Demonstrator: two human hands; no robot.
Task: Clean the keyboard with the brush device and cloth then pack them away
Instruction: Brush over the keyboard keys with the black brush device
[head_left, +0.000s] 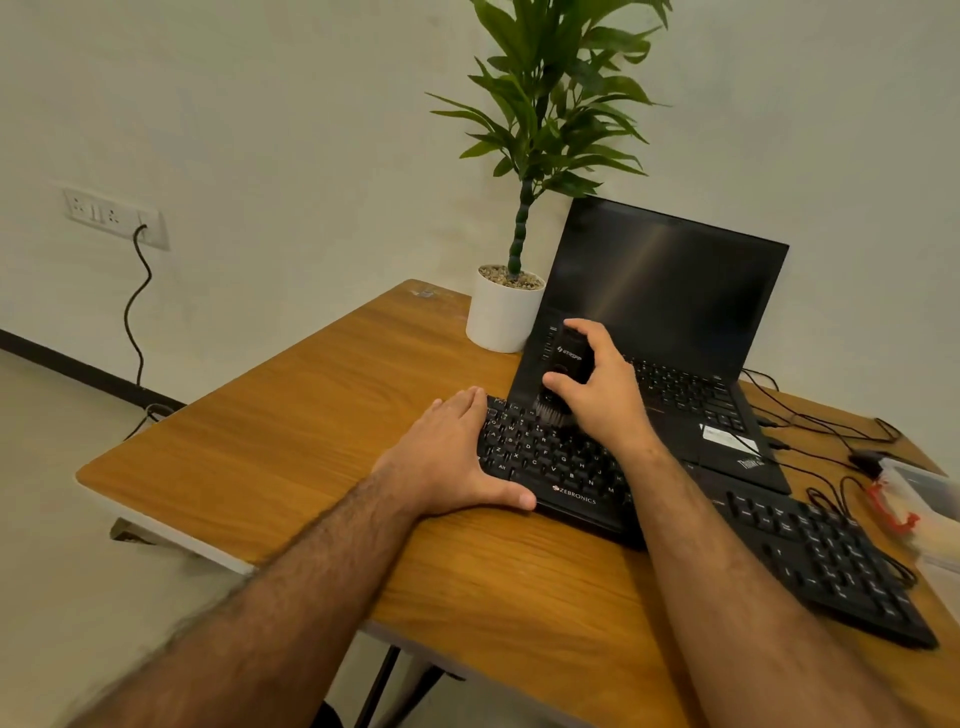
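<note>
While lying flat with fingers spread, pressing down on the left end of the keyboard (561, 470) and the surface (291, 415) beside it: left hand (449, 457). Wrapping fingers and thumb around the brush device (563, 374), holding it upright with bristles touching the upper key rows: right hand (597, 387).

Counting two hands, one brush device, one external keyboard, one laptop (660, 332), one potted plant (519, 218), one clear container (919, 514).

Showing a black body, white legends and the word ZEBRONICS on the near edge: keyboard, lying diagonally across the wooden surface, far edge just beside the laptop's front. Showing a dark slim casing with a pale logo and a dark bristle tuft at the bottom: brush device.

Sitting open with a dark screen behind the keyboard: laptop. Standing in a white pot just beside the laptop's left edge: plant. Trailing along the right edge near the container with a red clip: black cables (810, 415).
</note>
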